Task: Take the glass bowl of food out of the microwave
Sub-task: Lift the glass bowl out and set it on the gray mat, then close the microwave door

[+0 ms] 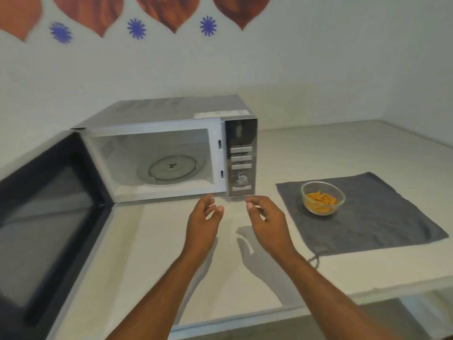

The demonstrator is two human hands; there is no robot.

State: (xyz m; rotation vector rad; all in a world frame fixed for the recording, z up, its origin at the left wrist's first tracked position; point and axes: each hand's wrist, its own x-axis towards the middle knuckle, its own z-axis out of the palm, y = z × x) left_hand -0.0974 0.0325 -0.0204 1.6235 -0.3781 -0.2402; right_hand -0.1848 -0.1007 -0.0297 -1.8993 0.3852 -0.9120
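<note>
The glass bowl [322, 198] with orange food in it stands on a grey cloth [382, 217] to the right of the microwave [171, 123]. The microwave's door [46, 217] hangs wide open to the left, and only the glass turntable [170, 169] lies inside. My left hand [204, 217] and my right hand [266, 217] hover side by side above the counter, just in front of the microwave's control panel [241, 158]. Both hands hold nothing, fingers loosely curled and apart. The bowl is to the right of my right hand, not touched.
The white counter [159, 253] runs from the microwave to a front edge at the lower right. White walls close the corner behind and at the right. The open door takes up the left side of the counter.
</note>
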